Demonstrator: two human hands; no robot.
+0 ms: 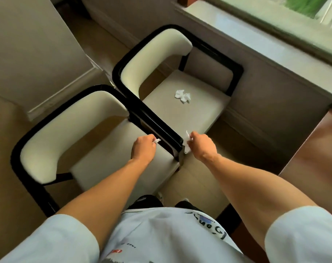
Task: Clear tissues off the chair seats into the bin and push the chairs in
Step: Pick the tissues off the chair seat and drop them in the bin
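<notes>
A: While both arms reach forward at frame centre, head view: left hand [143,147] pinches a small scrap of white tissue [157,141] at its fingertips, above the near cream-cushioned, black-framed chair [70,137].

B: Right hand?

A: Right hand [200,144] grips a larger crumpled white tissue [186,143], hanging just beside the chair frames. Judged: one piece per hand, so both go to the bin together.

B: Anything left?

A: One crumpled white tissue wad [183,95] lies mid-seat on the far matching chair [186,109], upper centre, well apart from both hands.

B: Bin? Chairs?

A: Bin not in view. Chairs stand beside each other, touching or nearly; not yet pushed in, by my reading.
</notes>
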